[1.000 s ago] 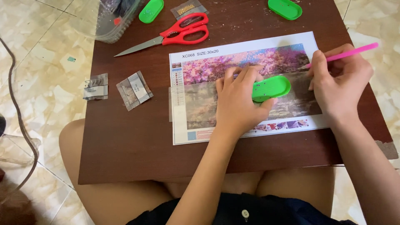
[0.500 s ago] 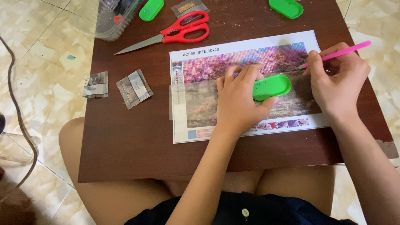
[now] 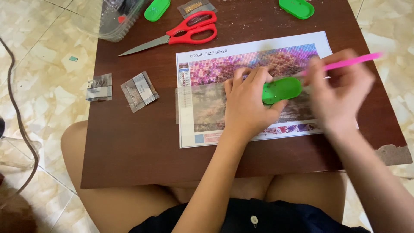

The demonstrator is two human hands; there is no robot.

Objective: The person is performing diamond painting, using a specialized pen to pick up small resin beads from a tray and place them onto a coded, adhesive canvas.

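A diamond-painting canvas [image 3: 215,64] with a pink and brown picture lies on the dark wooden table [image 3: 138,142]. My left hand [image 3: 246,105] rests on the canvas and holds a small green oval tray [image 3: 282,89] between thumb and fingers. My right hand [image 3: 338,92], blurred by motion, grips a pink pen [image 3: 351,61] whose tip points left, just above the tray's right end.
Red-handled scissors [image 3: 185,32] lie at the back of the table. Two more green trays [image 3: 156,9] [image 3: 296,8] and a clear plastic box [image 3: 110,21] sit at the far edge. Small bead packets [image 3: 139,91] [image 3: 99,87] lie left of the canvas. My bare knees are under the table's near edge.
My right hand has swung left with the pink pen, from the canvas's upper right corner toward the green tray. My left hand and the tray have stayed put.
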